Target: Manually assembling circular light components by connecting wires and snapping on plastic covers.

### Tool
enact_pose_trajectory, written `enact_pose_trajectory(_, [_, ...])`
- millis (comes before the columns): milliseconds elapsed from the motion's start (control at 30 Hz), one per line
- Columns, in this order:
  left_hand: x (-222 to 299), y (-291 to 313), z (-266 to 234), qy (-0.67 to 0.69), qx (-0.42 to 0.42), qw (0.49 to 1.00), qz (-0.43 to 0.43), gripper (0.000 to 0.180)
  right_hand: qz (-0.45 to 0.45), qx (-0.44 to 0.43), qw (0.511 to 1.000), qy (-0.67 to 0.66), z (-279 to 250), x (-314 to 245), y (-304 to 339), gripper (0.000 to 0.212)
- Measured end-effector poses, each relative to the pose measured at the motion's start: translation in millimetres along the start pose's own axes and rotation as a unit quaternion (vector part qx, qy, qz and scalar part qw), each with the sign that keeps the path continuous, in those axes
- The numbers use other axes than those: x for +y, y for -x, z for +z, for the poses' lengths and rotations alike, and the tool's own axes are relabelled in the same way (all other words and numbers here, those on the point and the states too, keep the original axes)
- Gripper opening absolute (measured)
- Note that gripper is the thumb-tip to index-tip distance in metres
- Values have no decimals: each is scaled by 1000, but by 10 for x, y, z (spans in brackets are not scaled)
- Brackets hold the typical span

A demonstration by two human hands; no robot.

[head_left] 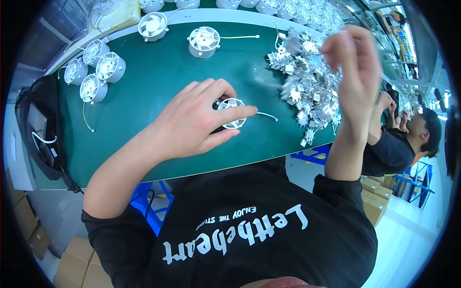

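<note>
My left hand (194, 117) is closed around a small round white fan (233, 115) on the green table, its index finger lying across the fan's top. A short white cable (268, 115) sticks out from the fan's right side. My right hand (355, 72) is raised in the air at the right, in front of a heap of small white and silver parts (312, 91). Its fingers are bent and smeared by motion, so whether anything is between them cannot be made out. Beyond my left hand stands another white fan (203, 42), its cable stretched to the right.
Several white fans (93, 89) stand at the table's left, and more (288, 9) line the far edge. A black bag (41, 125) lies at the left edge of the green table (158, 72). At the right, another person (396, 146) works at the bench. Cardboard boxes (377, 197) are stacked below.
</note>
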State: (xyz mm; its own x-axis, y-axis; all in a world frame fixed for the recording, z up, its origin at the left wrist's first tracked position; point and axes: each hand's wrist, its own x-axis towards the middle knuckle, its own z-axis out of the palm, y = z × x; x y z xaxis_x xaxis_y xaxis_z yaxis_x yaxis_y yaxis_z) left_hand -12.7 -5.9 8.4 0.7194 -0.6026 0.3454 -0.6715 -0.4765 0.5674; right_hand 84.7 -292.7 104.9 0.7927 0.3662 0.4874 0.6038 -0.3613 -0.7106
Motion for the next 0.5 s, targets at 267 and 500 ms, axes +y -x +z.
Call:
enact_pose_trajectory(267, [-29,-15,35,36,31,999,-4,48,118,-87,976,-163,236,-17,-58,15])
enact_pose_trajectory(500, [-102,30,-36,309,215,920,-113,62,14,-106,935,-339,388,-162,-77,21])
